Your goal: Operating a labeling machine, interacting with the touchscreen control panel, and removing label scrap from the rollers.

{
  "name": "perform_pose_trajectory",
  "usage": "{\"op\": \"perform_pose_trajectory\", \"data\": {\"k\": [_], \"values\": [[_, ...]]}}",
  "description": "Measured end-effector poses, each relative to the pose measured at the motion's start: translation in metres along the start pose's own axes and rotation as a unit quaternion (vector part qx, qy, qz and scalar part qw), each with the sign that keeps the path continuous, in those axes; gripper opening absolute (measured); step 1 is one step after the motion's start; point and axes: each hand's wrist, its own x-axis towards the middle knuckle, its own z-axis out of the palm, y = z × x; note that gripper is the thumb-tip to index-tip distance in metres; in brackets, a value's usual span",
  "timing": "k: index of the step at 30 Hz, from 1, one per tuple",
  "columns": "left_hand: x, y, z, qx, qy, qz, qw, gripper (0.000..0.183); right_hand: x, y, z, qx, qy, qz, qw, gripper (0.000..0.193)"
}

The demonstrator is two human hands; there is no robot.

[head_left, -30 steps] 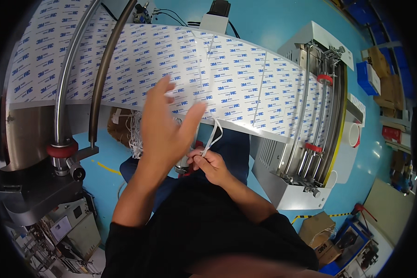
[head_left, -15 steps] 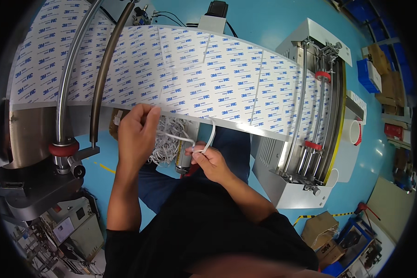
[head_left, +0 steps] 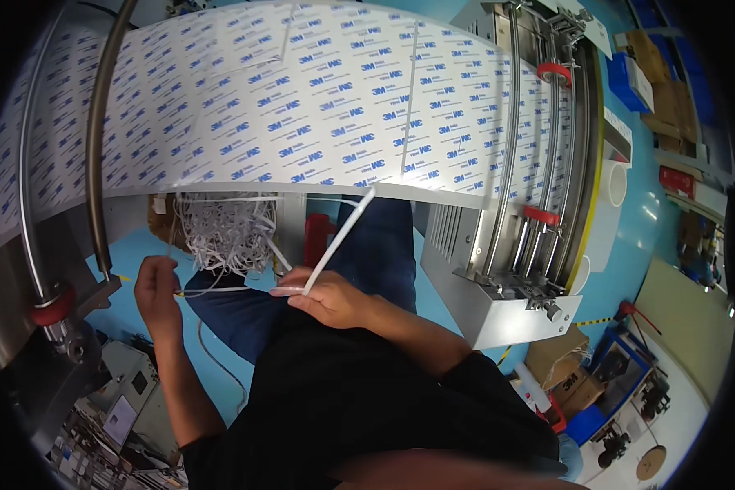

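A narrow white strip [head_left: 340, 238] slants down from near the front edge of a wide white sheet with blue print [head_left: 302, 131]. My right hand [head_left: 335, 299] pinches this strip in front of my lap. From there a thin length of it runs left toward my left hand [head_left: 159, 298], whose fingers are curled closed around its end. Beyond my hands, under the sheet's front edge, lies a tangled heap of white strips [head_left: 224, 233].
Metal rollers with a red collar [head_left: 53, 304] stand at the left. A grey machine with rollers and red rings [head_left: 541, 215] is at the right. Cardboard boxes [head_left: 576, 388] sit on the floor at lower right. A brown carton [head_left: 162, 214] adjoins the heap.
My left hand has moved left and down from the sheet's edge. My right hand has shifted left and lower, and the strip between it and the sheet is now straighter. The view has shifted too.
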Motion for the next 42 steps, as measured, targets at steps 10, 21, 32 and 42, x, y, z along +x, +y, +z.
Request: {"op": "perform_pose_trajectory", "data": {"k": [10, 21, 32, 42], "values": [[-0.022, -0.006, 0.006, 0.014, 0.101, 0.052, 0.993, 0.026, -0.023, 0.003, -0.037, 0.181, -0.086, 0.128, 0.971, 0.045], [-0.032, 0.013, 0.011, -0.072, 0.07, 0.001, 0.995, 0.022, -0.022, 0.022, -0.039, 0.232, -0.016, 0.174, 0.957, 0.046], [-0.032, 0.018, 0.0, -0.067, 0.057, 0.012, 0.996, 0.018, -0.007, 0.016, -0.033, 0.23, 0.061, 0.198, 0.951, 0.041], [-0.042, -0.016, -0.033, -0.037, 0.02, 0.03, 0.999, 0.014, -0.008, 0.01, -0.034, 0.229, 0.09, 0.173, 0.954, 0.035]]}}
